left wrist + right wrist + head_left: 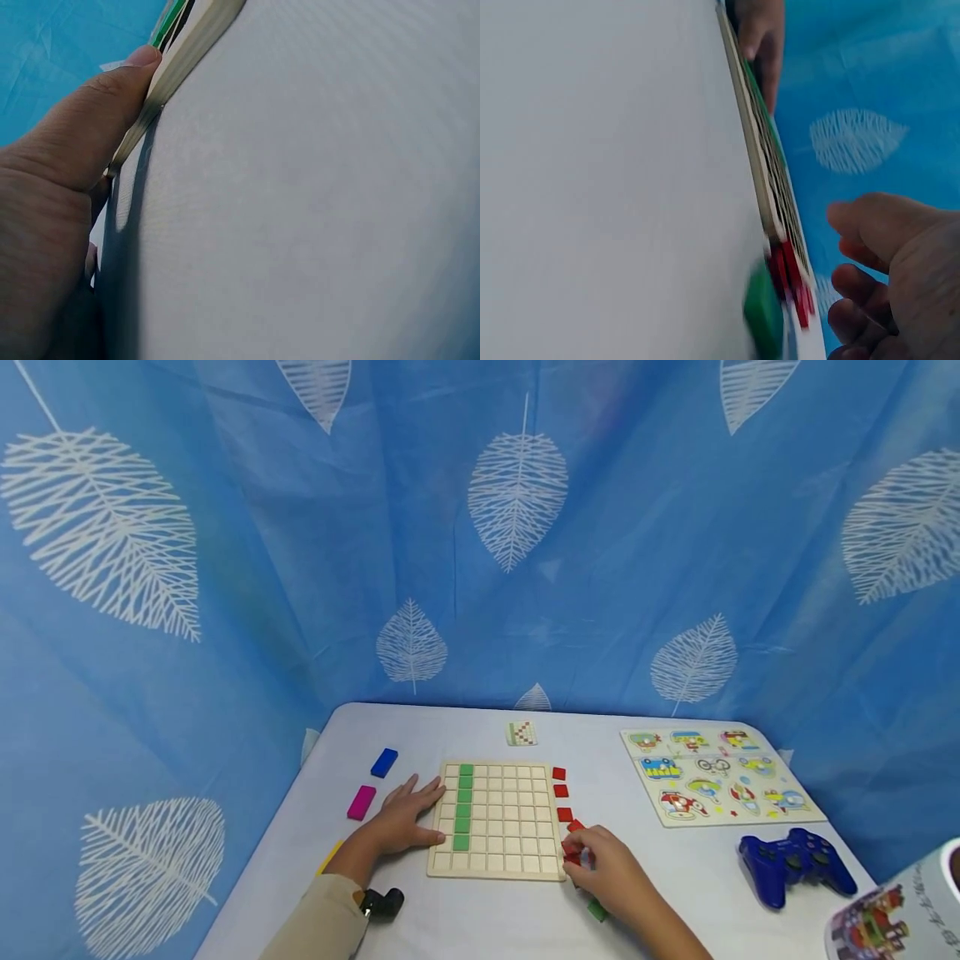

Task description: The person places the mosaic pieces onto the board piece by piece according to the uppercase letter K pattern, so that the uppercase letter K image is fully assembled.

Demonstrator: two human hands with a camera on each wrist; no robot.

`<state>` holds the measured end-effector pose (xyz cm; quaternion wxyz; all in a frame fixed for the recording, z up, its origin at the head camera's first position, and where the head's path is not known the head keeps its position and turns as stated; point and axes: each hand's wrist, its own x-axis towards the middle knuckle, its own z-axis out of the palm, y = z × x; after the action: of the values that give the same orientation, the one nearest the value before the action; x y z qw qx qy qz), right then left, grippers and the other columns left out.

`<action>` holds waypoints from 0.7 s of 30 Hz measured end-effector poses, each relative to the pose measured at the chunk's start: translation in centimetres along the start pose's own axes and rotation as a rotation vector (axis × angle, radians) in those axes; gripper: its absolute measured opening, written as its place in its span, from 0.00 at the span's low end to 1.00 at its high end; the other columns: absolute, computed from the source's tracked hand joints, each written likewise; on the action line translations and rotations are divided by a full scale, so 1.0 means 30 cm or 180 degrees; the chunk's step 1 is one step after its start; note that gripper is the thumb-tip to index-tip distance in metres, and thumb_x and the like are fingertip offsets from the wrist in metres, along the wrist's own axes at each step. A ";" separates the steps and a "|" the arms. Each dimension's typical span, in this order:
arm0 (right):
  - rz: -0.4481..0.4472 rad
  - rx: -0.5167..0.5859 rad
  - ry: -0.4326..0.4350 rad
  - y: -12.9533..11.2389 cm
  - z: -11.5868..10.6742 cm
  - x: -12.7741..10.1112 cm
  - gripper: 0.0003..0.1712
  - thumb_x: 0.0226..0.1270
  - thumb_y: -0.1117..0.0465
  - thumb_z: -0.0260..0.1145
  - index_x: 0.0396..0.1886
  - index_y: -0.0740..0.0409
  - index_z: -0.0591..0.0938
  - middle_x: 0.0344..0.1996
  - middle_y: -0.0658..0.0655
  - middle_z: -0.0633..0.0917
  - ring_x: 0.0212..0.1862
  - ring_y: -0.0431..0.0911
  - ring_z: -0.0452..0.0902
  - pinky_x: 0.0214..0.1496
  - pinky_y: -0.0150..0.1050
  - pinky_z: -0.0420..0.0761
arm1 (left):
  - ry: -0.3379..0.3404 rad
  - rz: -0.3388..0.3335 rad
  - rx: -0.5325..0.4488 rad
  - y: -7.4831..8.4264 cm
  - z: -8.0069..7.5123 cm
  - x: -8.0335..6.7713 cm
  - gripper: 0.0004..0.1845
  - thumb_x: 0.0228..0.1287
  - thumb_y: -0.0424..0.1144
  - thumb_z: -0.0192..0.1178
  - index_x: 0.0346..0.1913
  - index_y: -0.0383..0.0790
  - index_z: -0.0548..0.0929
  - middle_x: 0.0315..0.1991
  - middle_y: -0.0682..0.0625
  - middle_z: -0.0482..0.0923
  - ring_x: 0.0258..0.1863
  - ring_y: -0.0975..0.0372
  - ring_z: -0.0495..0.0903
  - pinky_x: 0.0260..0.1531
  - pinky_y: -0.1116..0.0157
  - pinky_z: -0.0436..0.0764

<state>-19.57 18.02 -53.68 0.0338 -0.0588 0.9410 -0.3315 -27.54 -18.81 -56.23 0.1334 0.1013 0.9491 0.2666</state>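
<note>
A pale wooden grid board (495,870) lies on the table with a column of green square tiles (462,810) in its left part. My left hand (405,818) rests at its left edge, fingers spread; in the left wrist view the thumb (97,120) touches the board's edge (187,56). By the lower right corner, my right hand (611,868) hovers over several red tiles (574,825), its fingers loosely bent. In the right wrist view the right hand (915,262) shows no tile between thumb and fingers. A green tile (597,910) lies beneath it.
A small pattern card (522,733) lies behind the board. Blue (384,763) and magenta blocks (362,802) are at left, with a yellow block (327,858) partly behind the left wrist. At right are a picture puzzle (720,777), a blue game controller (797,864) and a printed cup (896,910).
</note>
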 end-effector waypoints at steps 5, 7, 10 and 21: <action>0.0359 -0.0363 -0.0372 0.088 -0.063 -0.063 0.28 0.48 0.47 0.86 0.46 0.48 0.83 0.42 0.47 0.80 0.45 0.43 0.73 0.56 0.49 0.81 | 0.0013 0.0004 -0.0006 -0.001 -0.002 -0.008 0.52 0.54 0.63 0.76 0.81 0.66 0.63 0.85 0.63 0.52 0.86 0.45 0.38 0.73 0.26 0.54; 0.0452 -0.0444 -0.0538 0.108 -0.073 -0.077 0.33 0.44 0.44 0.88 0.46 0.50 0.82 0.42 0.49 0.78 0.45 0.45 0.72 0.56 0.51 0.80 | 0.0016 0.0001 -0.0022 0.000 -0.003 -0.007 0.52 0.54 0.64 0.76 0.81 0.67 0.63 0.85 0.63 0.51 0.86 0.44 0.38 0.73 0.26 0.54; 0.0537 -0.0451 -0.0621 0.126 -0.076 -0.087 0.31 0.45 0.43 0.87 0.43 0.51 0.81 0.39 0.50 0.77 0.43 0.45 0.71 0.53 0.49 0.80 | 0.0022 0.0003 -0.0033 0.001 -0.001 -0.003 0.52 0.54 0.64 0.76 0.81 0.66 0.63 0.85 0.62 0.52 0.86 0.45 0.38 0.73 0.26 0.54; 0.0770 -0.0506 -0.0432 0.136 -0.075 -0.087 0.18 0.58 0.49 0.81 0.38 0.52 0.82 0.33 0.50 0.76 0.37 0.45 0.72 0.42 0.44 0.78 | 0.0040 -0.0011 -0.0045 -0.004 0.008 -0.007 0.52 0.53 0.64 0.76 0.81 0.67 0.63 0.85 0.62 0.52 0.86 0.44 0.39 0.72 0.26 0.54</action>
<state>-17.56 22.92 -54.43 0.1322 0.0303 0.9600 -0.2448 -27.29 -18.84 -56.45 0.1286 0.0971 0.9482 0.2738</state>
